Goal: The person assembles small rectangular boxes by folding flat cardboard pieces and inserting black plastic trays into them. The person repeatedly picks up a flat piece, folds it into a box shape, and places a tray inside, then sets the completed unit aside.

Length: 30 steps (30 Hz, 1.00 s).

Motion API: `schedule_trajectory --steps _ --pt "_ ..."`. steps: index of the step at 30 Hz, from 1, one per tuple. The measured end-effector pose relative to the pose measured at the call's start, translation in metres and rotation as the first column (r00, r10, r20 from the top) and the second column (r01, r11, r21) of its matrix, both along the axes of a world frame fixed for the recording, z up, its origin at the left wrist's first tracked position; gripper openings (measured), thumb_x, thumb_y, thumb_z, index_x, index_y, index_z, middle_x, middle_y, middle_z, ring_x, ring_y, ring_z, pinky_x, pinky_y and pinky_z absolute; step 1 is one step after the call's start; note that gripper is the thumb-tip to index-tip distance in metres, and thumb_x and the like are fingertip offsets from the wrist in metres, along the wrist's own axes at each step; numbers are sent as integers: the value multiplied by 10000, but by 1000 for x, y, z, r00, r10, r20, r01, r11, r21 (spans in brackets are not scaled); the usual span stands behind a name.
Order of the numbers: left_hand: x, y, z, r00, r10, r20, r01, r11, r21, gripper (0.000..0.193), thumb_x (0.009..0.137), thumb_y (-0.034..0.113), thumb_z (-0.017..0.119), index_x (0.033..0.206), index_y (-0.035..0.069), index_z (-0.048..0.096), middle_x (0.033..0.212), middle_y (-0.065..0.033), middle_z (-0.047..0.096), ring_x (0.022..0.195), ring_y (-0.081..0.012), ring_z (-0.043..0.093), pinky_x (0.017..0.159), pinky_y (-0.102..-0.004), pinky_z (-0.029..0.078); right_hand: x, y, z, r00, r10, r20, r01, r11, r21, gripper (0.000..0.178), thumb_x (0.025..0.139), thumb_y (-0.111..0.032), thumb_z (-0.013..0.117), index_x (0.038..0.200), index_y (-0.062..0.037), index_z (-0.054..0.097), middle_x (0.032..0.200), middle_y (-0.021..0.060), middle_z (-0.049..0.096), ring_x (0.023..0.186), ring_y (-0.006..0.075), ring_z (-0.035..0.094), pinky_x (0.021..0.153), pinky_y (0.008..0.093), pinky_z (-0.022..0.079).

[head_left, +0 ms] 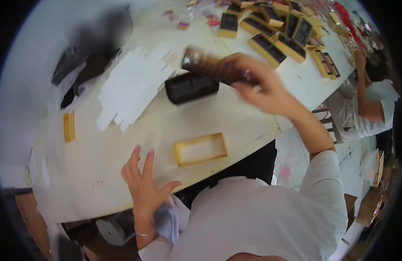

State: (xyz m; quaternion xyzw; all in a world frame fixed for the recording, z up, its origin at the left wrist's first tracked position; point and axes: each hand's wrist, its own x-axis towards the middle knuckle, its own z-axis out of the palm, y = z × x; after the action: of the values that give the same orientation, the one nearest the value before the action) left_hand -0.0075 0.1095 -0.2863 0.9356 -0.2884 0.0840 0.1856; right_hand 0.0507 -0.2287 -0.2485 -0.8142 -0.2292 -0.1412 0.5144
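Observation:
My right hand [262, 85] is closed around one end of a dark brown, glossy oblong piece [201, 61], smeared by motion, so its exact kind is unclear. That piece is above a black moulded tray [190, 88], which lies on the table; whether the two touch cannot be made out. My left hand [146, 180] is empty, with thumb and fingers spread, over the table's near edge. Between my hands, on the table, stands a gold rectangular box frame [179, 155], its middle showing pale.
White paper strips [131, 87] lie fanned out left of the black tray. A small gold box piece [69, 127] sits at far left. Several gold boxes with black inserts [268, 50] are heaped at the far right. Another person [368, 100] works at the right edge.

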Motion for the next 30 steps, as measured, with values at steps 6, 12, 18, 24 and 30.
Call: schedule_trajectory --steps 6,12,18,24,30 --pt "8 -36 -13 952 -161 -262 141 986 -93 982 588 329 841 1419 90 374 1486 -191 283 1016 -332 508 918 -415 414 -39 -23 -22 777 303 -552 127 784 608 243 807 -203 579 976 -39 518 826 11 546 689 53 565 595 193 485" --pt "34 -62 -20 894 -280 -350 251 960 -125 937 630 227 815 1435 119 349 1428 -177 369 937 -318 539 870 -362 449 -60 -18 -37 477 303 -825 305 824 478 211 825 -229 594 928 -51 546 828 3 547 694 50 557 591 192 489" --pt "31 -80 -1 896 -225 -384 280 955 93 913 652 245 806 1432 130 346 1285 -132 478 1034 -325 543 891 -391 459 -68 -18 -49 548 130 -827 248 918 309 188 848 -230 600 913 -58 559 818 -25 528 775 47 497 688 206 427" --pt "39 -90 -23 834 -346 -430 290 937 -194 885 654 277 822 1406 130 378 1200 -98 489 1048 -320 550 868 -398 475 -62 -9 -50 684 3 -729 92 992 90 254 927 -283 551 931 -29 570 791 8 524 753 75 476 666 246 410" --pt "9 -103 -35 896 -174 -409 92 973 -212 828 629 271 846 1325 108 429 1162 -98 483 978 -304 583 796 -401 504 -77 -1 -35 780 -163 -605 18 971 -238 232 972 -269 498 993 -39 508 766 112 535 637 205 540 594 324 430"
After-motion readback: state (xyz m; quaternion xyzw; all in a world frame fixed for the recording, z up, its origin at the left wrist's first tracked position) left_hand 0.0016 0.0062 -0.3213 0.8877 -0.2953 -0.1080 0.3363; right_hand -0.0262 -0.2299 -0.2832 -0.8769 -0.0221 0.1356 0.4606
